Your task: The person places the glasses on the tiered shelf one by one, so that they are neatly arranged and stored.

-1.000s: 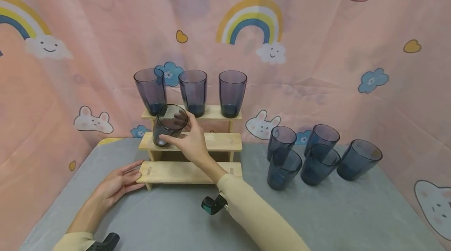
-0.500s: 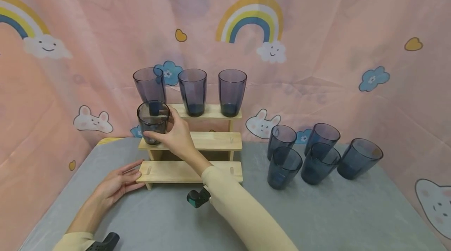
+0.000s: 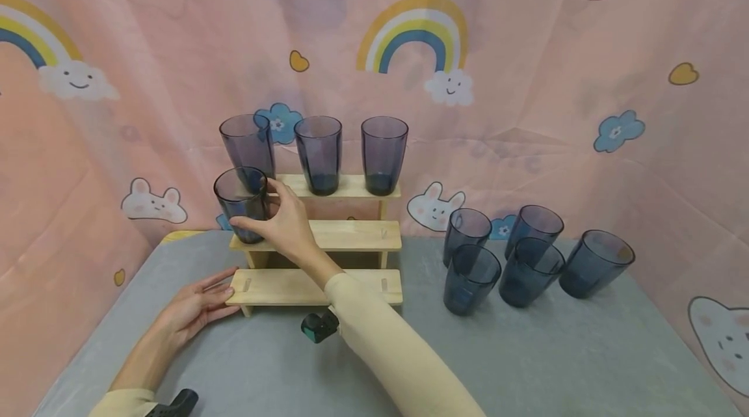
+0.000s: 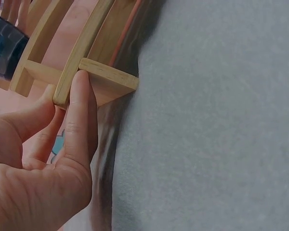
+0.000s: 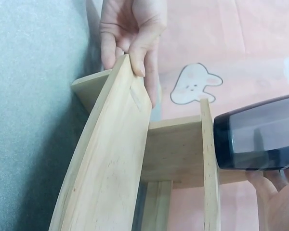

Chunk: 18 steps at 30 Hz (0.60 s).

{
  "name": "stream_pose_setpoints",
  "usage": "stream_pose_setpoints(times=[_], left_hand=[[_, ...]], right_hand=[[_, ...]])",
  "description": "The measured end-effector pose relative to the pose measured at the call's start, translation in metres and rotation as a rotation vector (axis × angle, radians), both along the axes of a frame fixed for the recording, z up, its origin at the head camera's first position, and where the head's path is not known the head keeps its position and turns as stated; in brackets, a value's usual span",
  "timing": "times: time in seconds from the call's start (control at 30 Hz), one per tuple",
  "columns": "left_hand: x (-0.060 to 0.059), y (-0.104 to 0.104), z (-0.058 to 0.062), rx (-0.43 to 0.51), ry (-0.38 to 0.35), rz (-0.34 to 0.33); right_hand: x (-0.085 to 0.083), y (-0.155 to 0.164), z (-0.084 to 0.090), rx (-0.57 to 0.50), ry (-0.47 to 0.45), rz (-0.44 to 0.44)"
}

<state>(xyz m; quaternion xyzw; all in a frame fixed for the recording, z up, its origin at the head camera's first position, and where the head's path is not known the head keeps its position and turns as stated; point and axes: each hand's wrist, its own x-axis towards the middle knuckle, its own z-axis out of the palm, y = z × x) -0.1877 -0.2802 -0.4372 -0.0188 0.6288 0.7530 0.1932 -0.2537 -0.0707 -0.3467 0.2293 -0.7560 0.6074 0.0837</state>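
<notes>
My right hand (image 3: 288,225) grips a dark tinted glass tumbler (image 3: 238,199) at the left end of the middle step of a wooden tiered rack (image 3: 292,287). In the right wrist view the base of this tumbler (image 5: 257,139) is right at the step's surface. With thumb above and fingers below, my left hand (image 4: 53,159) pinches the left end of the lowest step (image 4: 86,48). On the top step stand three similar tumblers, one at the left (image 3: 248,144), one in the middle (image 3: 318,153) and one at the right (image 3: 384,153).
To the right of the rack, several more tinted tumblers (image 3: 471,280) stand upright in a close group on the grey table (image 3: 526,358). A pink cartoon-print curtain (image 3: 515,33) hangs behind and at both sides.
My right hand has carried the tumbler leftward to the left end of the middle step. My left hand has stayed at the lowest step.
</notes>
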Motion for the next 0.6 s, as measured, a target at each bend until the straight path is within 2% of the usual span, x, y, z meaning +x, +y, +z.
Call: stream_pose_setpoints(times=[0.33, 0.6], left_hand=[[0.0006, -0.0024, -0.0045, 0.021, 0.008, 0.006], [-0.0009, -0.0017, -0.0042, 0.017, -0.005, 0.034]], right_hand=[[0.0051, -0.0024, -0.0011, 0.071, -0.024, -0.053], [0.0091, -0.0036, -0.0008, 0.06, -0.007, -0.067]])
